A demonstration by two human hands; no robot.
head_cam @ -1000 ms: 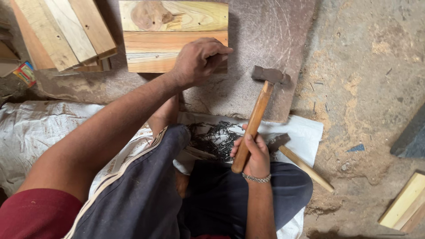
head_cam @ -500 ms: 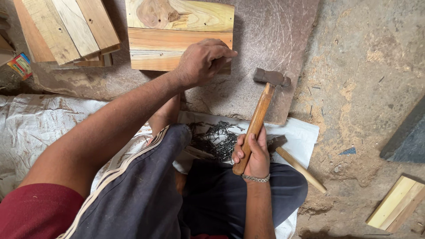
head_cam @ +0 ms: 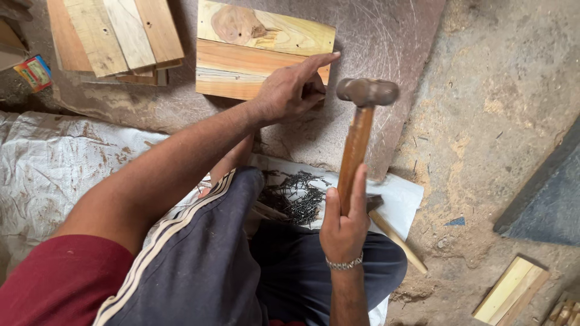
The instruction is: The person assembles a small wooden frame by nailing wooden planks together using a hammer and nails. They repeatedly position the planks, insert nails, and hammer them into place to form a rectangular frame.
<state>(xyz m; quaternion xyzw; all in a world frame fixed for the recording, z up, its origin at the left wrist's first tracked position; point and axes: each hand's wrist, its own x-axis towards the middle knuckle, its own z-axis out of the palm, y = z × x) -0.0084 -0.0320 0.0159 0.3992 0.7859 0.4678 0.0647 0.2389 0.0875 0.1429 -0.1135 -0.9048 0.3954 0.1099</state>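
The right hand [head_cam: 344, 232] has its grip wrapped around the wooden handle of a hammer [head_cam: 357, 142], head raised just right of the wooden panel [head_cam: 254, 54]. The left hand [head_cam: 290, 90] rests on that panel's near right corner, fingers pinched together; what they pinch cannot be told. A pile of nails [head_cam: 293, 196] lies below the panel, by the knee.

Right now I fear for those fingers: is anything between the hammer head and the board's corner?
Yes. The left hand rests on the wooden board at that corner, fingers beside the hammer raised in the right hand.
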